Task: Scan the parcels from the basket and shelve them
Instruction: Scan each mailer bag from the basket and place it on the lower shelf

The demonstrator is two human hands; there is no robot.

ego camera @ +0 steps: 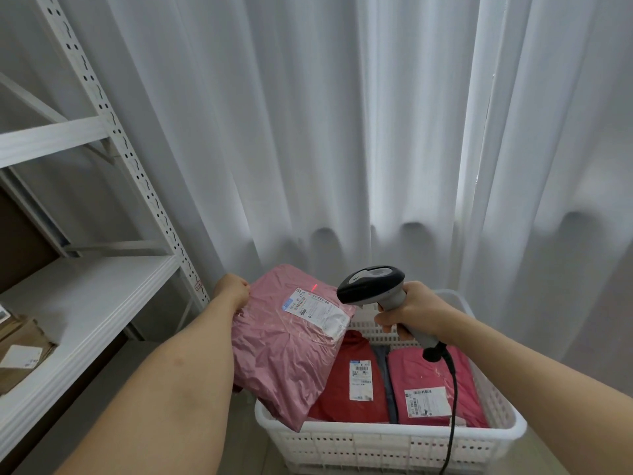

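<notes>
The fingers of the left hand [232, 290] curl round the far left corner of a pale pink parcel [284, 341], gripping it so that it tilts up over the left end of the white basket [387, 443], its lower corner resting at the basket's near rim. The fingers of the right hand [412, 310] wrap round the grip of a barcode scanner [371, 284] — its dark head points left toward the parcel's white label [317, 311]. A small red light spot [313, 287] falls on the pink wrap just above that label. A black cable [452, 399] drops from the scanner's handle across the basket.

Inside the basket lie a dark red parcel [352, 382] and a brighter pink parcel [431, 385], side by side, each with a label facing up. To the left stands a white metal shelf [85, 303] — brown packages [20, 351] lie at its left end. White curtains [342, 132] hang behind.
</notes>
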